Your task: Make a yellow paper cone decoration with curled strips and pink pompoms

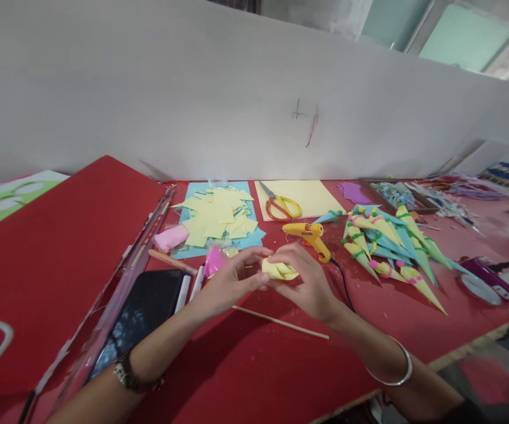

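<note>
A rolled piece of yellow paper [280, 270] is held between both hands above the red table. My left hand [241, 277] grips its left side with thumb and fingers closed. On the other side my right hand [303, 280] wraps round the roll, its fingers curled over the top. Beneath the hands a thin wooden stick [285, 324] lies on the table. Just beyond my right hand rests a yellow glue gun [311, 235] with a black cable. A bright pink packet [214, 261] sits close by my left hand.
Cut yellow paper pieces [217, 215] are heaped at the back. Scissors [282, 205] lie on a yellow sheet [320, 197]. Decorated paper cones [387, 235] are piled at right. A black phone [142, 315] and a large red board [60, 259] occupy the left.
</note>
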### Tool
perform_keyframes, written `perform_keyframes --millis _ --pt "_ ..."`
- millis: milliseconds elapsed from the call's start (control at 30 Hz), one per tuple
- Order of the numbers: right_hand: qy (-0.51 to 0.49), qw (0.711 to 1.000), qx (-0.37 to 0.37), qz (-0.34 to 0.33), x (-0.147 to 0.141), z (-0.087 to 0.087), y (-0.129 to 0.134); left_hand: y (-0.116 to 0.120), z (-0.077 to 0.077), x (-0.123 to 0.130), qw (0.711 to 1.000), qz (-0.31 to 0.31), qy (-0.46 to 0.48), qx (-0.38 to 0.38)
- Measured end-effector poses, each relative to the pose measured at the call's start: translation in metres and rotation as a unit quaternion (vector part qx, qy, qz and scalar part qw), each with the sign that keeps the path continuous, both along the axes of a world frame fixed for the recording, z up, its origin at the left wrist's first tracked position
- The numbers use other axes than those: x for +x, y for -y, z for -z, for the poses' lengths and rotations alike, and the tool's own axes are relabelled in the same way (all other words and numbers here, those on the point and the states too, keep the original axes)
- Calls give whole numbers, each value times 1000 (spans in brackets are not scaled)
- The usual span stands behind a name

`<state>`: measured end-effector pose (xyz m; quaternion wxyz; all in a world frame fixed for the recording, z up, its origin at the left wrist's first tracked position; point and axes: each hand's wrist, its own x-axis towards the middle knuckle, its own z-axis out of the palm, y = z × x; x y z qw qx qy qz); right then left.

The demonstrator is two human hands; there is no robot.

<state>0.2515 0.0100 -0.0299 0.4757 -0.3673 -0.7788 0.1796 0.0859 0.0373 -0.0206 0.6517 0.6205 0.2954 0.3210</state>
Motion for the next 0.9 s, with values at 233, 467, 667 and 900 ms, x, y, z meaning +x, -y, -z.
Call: perform_keyframes --millis 233,467,667,900 --pt "10 1000 -2 3 1 5 1 -1 5 3 1000 -14 12 -12" --pt "19 1000 -4 -3 1 4 1 -2 5 2 999 -32 -15 -9" --pt "11 1000 -5 3 2 2 1 -2 4 1 999 -20 -12 -41" --pt "10 1000 -6 7 2 1 1 -1 3 1 998 -21 -16 -52"
